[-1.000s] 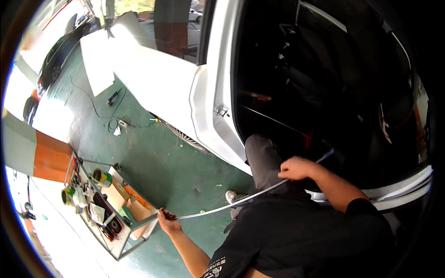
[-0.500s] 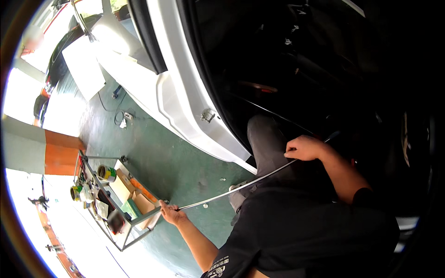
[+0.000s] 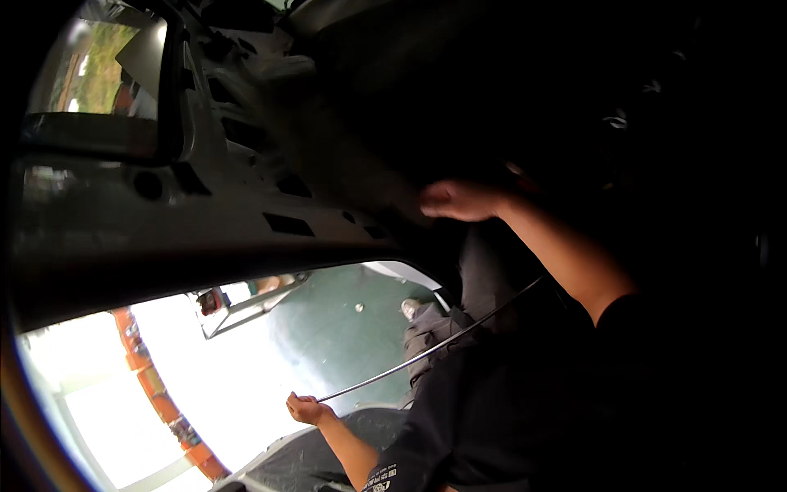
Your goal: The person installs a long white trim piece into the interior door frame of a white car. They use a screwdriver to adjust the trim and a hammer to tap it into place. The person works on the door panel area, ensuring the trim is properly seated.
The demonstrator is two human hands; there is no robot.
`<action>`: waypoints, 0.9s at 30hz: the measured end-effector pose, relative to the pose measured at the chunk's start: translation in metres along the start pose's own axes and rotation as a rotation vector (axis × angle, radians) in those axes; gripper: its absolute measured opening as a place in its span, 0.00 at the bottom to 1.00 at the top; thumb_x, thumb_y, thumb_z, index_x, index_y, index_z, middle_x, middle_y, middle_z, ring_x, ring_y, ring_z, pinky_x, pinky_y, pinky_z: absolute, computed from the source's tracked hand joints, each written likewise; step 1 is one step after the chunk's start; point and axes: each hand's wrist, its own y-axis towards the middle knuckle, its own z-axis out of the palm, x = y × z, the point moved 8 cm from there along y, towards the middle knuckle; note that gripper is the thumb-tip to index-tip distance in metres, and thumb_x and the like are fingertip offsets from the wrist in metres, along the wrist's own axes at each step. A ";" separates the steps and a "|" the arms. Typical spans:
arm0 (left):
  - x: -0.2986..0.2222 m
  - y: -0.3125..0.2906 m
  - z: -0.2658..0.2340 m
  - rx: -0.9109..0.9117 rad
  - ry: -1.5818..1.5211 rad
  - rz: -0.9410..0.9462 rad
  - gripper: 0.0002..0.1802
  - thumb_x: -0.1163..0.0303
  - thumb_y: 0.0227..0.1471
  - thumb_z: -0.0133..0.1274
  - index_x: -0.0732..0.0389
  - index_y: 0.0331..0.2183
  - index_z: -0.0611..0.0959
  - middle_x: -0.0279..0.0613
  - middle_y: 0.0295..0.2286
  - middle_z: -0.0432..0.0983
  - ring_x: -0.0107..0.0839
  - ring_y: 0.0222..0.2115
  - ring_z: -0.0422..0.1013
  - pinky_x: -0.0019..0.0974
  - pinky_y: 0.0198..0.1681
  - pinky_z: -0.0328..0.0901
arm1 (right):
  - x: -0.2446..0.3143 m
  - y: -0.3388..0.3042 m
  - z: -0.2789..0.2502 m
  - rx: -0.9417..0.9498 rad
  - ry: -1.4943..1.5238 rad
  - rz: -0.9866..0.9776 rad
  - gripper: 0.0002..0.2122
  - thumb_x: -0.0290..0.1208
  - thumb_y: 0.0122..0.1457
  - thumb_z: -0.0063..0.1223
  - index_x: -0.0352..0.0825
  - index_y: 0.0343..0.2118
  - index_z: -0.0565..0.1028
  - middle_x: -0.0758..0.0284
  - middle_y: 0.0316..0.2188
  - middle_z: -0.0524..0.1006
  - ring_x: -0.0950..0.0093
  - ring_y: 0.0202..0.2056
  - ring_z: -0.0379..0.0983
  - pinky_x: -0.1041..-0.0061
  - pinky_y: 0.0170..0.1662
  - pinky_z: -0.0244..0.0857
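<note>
A long, thin, slightly bent metal rod (image 3: 426, 354) runs slantwise across the lower middle, in front of my bent leg. My left hand (image 3: 308, 408) is closed around its lower left end, out in the bright light. Its other end fades into the dark by my right forearm. My right hand (image 3: 463, 202) is raised well above the rod and apart from it, near the shadowed inner face of a car body panel (image 3: 246, 201). Its fingers point left but are blurred and dim. Whether they hold or touch anything does not show.
The bare inner panel with several cut-outs spans the upper left, beside a window (image 3: 106, 74). Below its edge lie the green floor (image 3: 328, 316) and a metal-framed cart (image 3: 246, 312). Deep shadow fills the right side.
The view has swung from the white door frame and floor to the dark inner panel. My right hand has left the rod's side and risen toward the panel; my left hand still grips the rod.
</note>
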 end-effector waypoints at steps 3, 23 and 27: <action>-0.037 -0.017 0.006 0.006 0.048 0.033 0.10 0.71 0.48 0.47 0.58 0.18 0.68 0.29 0.09 0.54 0.20 0.09 0.49 0.26 0.10 0.45 | 0.002 0.074 -0.022 0.006 0.307 -0.361 0.14 0.36 0.62 0.45 0.34 0.47 0.73 0.64 0.42 0.76 0.74 0.43 0.71 0.73 0.49 0.64; -0.060 -0.048 0.041 0.211 -0.095 0.039 0.14 0.76 0.48 0.46 0.56 0.15 0.64 0.28 0.11 0.51 0.19 0.10 0.48 0.26 0.13 0.46 | 0.078 0.128 0.045 -0.180 0.060 -0.406 0.20 0.38 0.65 0.39 0.36 0.57 0.63 0.60 0.56 0.65 0.66 0.57 0.61 0.69 0.58 0.56; -0.104 -0.061 0.063 0.275 -0.177 0.086 0.16 0.77 0.48 0.47 0.55 0.15 0.61 0.27 0.12 0.52 0.18 0.13 0.49 0.26 0.17 0.47 | -0.071 0.042 0.074 -0.219 0.032 -0.014 0.24 0.45 0.61 0.45 0.32 0.54 0.64 0.57 0.51 0.68 0.67 0.51 0.65 0.70 0.53 0.59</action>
